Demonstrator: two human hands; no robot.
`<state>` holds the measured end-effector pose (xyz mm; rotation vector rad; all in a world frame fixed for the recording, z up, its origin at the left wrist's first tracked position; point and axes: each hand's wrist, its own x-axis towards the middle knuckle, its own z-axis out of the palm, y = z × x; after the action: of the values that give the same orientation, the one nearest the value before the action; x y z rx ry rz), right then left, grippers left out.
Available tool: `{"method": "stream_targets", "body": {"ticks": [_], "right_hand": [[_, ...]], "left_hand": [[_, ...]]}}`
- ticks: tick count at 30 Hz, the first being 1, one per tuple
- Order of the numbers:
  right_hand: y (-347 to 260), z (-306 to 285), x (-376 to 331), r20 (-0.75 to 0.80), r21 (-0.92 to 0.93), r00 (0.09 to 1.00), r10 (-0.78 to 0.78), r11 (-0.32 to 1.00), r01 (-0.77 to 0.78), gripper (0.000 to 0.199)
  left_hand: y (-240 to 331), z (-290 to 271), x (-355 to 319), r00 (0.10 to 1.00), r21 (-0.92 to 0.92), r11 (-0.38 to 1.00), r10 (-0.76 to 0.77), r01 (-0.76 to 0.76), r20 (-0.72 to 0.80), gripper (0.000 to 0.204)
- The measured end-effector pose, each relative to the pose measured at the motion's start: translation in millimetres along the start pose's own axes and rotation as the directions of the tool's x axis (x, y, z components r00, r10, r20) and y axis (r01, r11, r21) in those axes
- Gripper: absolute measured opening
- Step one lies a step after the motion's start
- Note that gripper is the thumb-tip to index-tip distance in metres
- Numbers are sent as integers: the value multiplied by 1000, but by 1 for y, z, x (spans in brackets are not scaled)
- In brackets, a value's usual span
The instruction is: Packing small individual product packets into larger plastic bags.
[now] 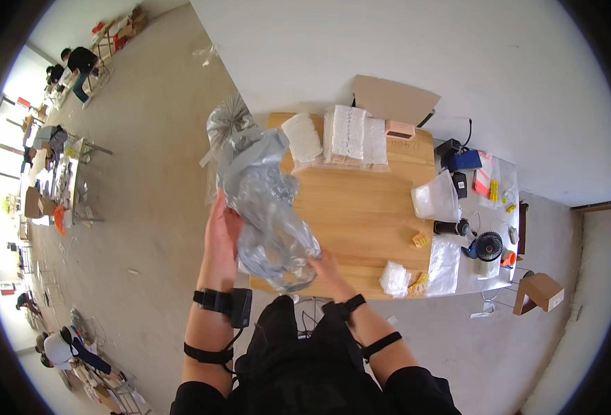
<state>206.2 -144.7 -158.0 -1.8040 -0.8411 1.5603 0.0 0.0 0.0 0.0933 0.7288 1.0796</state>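
Observation:
A large, crumpled grey translucent plastic bag [267,214] hangs between my hands over the left end of the wooden table [360,214]. Its left side rests against my left hand [224,225], which grips it with most fingers hidden behind the plastic. At the lower right edge of the bag, my right hand [327,268] has its fingers closed on the plastic. Just beyond, at the far left corner of the table, sits a gathered silver-grey plastic bundle [228,119]; whether it is joined to the bag I cannot tell.
White padded packs [349,135] line the table's far edge beside a small pinkish box [400,129]. A white bin [435,198], a small black fan [488,246] and clear wrapped packs [394,279] are at the right. An open carton [537,294] stands lower right. People work far left.

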Motion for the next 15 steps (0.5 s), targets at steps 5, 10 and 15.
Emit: {"method": "stream_targets", "body": {"ticks": [5,10,15], "right_hand": [[-24,-49,-16,-8,163,998,-67,984,68,25],[-56,-79,-42,-105,-79,984,-143,988,135,23],[-49,-160,-46,-132,-75,982,-135,989,125,30]], "left_hand": [[-72,-24,-23,937,772,542,280,-332,207,93],[-109,-99,8,901,855,518,362,20,-241,54],[-47,-111,5,881,443,880,338,-172,-330,19]]}}
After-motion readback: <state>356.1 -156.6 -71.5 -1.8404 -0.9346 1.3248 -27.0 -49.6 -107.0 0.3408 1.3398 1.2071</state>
